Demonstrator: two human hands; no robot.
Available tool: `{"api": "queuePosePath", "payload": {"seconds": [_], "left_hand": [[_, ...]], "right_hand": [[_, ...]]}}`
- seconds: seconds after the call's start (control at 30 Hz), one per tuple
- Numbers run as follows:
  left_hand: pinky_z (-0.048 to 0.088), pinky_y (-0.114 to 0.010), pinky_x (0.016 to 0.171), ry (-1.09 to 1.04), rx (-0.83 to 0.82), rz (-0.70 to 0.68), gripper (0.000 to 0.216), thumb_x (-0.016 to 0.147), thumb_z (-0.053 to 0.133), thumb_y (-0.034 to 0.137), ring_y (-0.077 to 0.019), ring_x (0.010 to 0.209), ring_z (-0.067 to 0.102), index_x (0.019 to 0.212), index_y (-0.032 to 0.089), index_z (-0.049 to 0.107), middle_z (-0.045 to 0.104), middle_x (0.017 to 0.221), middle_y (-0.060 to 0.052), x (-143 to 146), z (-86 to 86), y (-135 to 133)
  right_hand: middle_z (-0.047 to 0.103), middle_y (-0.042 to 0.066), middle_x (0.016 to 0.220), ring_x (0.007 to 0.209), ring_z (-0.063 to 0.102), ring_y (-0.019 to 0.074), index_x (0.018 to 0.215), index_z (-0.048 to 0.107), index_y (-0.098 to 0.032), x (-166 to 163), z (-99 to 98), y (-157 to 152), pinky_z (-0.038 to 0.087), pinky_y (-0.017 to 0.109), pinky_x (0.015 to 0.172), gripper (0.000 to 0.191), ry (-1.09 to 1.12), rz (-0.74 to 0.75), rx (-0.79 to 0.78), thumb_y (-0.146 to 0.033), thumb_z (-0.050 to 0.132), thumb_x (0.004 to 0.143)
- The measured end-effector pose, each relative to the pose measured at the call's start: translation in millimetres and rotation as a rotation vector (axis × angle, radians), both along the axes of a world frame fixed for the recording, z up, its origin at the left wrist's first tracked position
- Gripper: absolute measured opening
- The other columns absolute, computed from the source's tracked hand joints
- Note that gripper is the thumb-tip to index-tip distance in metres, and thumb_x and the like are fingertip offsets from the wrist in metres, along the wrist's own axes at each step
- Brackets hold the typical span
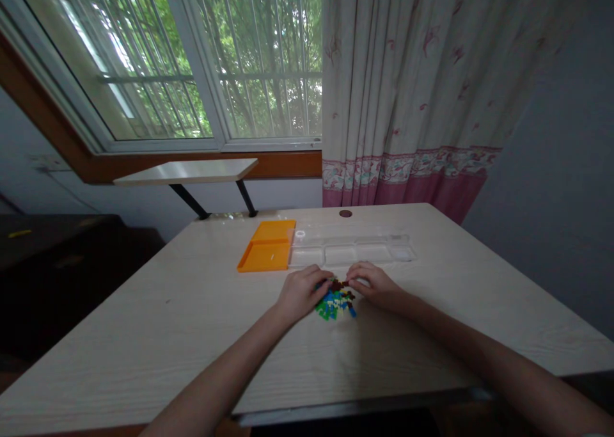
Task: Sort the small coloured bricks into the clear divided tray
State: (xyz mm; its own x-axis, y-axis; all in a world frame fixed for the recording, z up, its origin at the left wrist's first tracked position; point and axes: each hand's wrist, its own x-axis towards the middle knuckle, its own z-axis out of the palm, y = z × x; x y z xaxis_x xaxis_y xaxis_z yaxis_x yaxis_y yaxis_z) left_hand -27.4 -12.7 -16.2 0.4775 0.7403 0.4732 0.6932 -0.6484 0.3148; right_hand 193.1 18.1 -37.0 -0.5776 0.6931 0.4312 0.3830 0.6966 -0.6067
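Note:
A small heap of building bricks [334, 304] in green, blue, yellow, white and dark brown lies on the table between my hands. My left hand [302, 292] rests at the heap's left side, its fingers curled together at the bricks. What those fingertips hold, if anything, is too small to make out. At the heap's upper right, the thumb and forefinger of my right hand [375, 287] pinch a dark brown brick [345, 284]. Several more brown bricks sit between the two sets of fingertips.
Behind my hands stand an open orange case [263, 256] and a clear divided plastic tray [339, 254], edge to edge. A raised shelf [192, 171] on black legs is at the table's back left. A curtain [407, 104] hangs past the far edge of the table [192, 334].

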Motion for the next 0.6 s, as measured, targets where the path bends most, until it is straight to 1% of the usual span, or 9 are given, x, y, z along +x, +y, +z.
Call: {"api": "queuePosePath", "payload": {"seconds": [0.1, 0.2, 0.33, 0.43, 0.6], "left_hand": [[0.045, -0.021, 0.064, 0.027, 0.005, -0.027, 0.020, 0.084, 0.048, 0.029, -0.0121, 0.072, 0.059, 0.096, 0.021, 0.062, 0.062, 0.082, -0.003, 8, -1.0, -2], [0.045, -0.021, 0.064, 0.056, 0.005, -0.042, 0.020, 0.084, 0.047, 0.030, -0.0116, 0.072, 0.059, 0.095, 0.022, 0.062, 0.062, 0.083, -0.002, 12, -1.4, -3], [0.045, -0.021, 0.064, 0.029, 0.007, -0.050, 0.020, 0.085, 0.046, 0.030, -0.0110, 0.072, 0.059, 0.092, 0.021, 0.062, 0.062, 0.082, -0.001, 13, -1.8, -3], [0.045, -0.021, 0.066, -0.017, 0.020, -0.053, 0.020, 0.085, 0.047, 0.031, -0.0111, 0.074, 0.058, 0.093, 0.021, 0.062, 0.061, 0.082, -0.002, 13, -2.6, -3], [0.045, -0.021, 0.067, -0.045, 0.021, -0.077, 0.019, 0.085, 0.047, 0.029, -0.0111, 0.075, 0.058, 0.092, 0.020, 0.062, 0.061, 0.083, -0.002, 13, -3.7, -3]], "right_hand": [[0.060, 0.006, 0.085, 0.084, 0.054, 0.0160, 0.080, 0.062, -0.017, -4, 1.5, -2, 0.043, 0.030, 0.079, 0.020, 0.057, 0.001, -0.067, -0.032, 0.049, 0.084], [0.059, 0.006, 0.085, 0.083, 0.055, 0.0160, 0.078, 0.062, -0.016, -6, 2.9, -3, 0.043, 0.030, 0.079, 0.023, 0.101, 0.035, -0.130, -0.035, 0.049, 0.084], [0.059, 0.006, 0.085, 0.083, 0.055, 0.0165, 0.078, 0.062, -0.016, -7, 4.5, -4, 0.043, 0.030, 0.079, 0.026, 0.132, 0.060, -0.191, -0.038, 0.049, 0.083], [0.059, 0.006, 0.085, 0.083, 0.055, 0.0167, 0.079, 0.062, -0.016, -8, 3.5, -3, 0.043, 0.031, 0.079, 0.027, 0.144, 0.065, -0.209, -0.040, 0.049, 0.083], [0.058, 0.005, 0.083, 0.082, 0.054, 0.0157, 0.078, 0.061, -0.016, -9, 0.0, -1, 0.043, 0.029, 0.078, 0.027, 0.144, 0.062, -0.189, -0.039, 0.048, 0.084]]}}
